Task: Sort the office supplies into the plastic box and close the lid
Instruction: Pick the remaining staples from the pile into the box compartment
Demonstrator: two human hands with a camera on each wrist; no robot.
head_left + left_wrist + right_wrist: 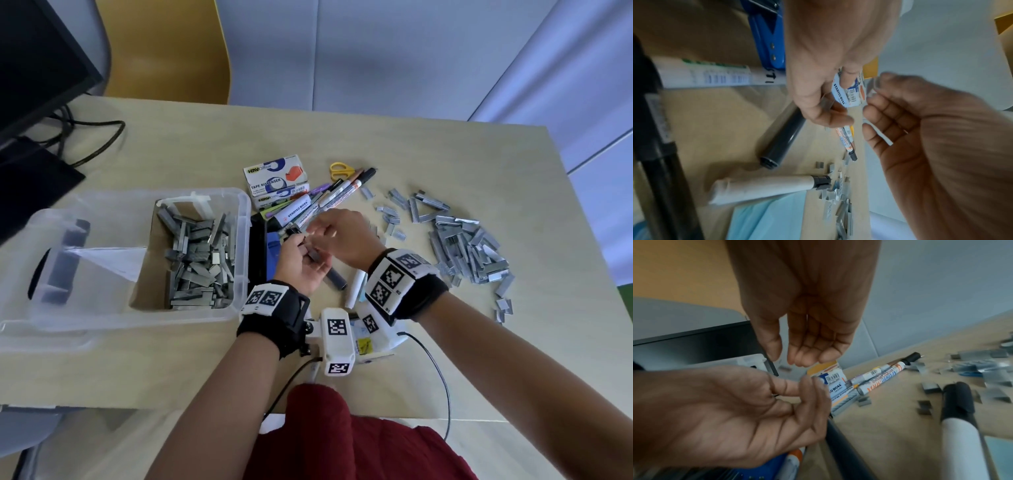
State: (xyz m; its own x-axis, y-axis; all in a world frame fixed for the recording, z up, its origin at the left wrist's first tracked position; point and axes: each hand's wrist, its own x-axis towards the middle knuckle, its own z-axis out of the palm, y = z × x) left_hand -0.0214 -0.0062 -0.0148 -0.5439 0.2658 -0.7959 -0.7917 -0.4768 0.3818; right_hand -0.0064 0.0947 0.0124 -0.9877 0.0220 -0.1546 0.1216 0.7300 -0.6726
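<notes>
Clear plastic box (239, 205) sits at the surface's (171, 144) left edge, rounded corners, lid off. Its right compartment is full of grey metal staple strips (197, 260); the left one holds a dark object, too blurred to name.

Just right of the box: black stapler (257, 250), blue hole punch (274, 243), two stacked cardboard tape dispenser cartons (275, 180), and a fan of cylindrical markers (329, 195) beside yellow-handled scissors (340, 170).

Left hand (301, 263) is palm-up near the front edge, fingers curled round a short grey staple strip (313, 255).

Right hand (346, 233) is directly above it, fingers loosely bent, holding nothing in the right wrist view.

Loose staple pile (469, 246), shiny angular strips, spreads toward the right edge.
</notes>
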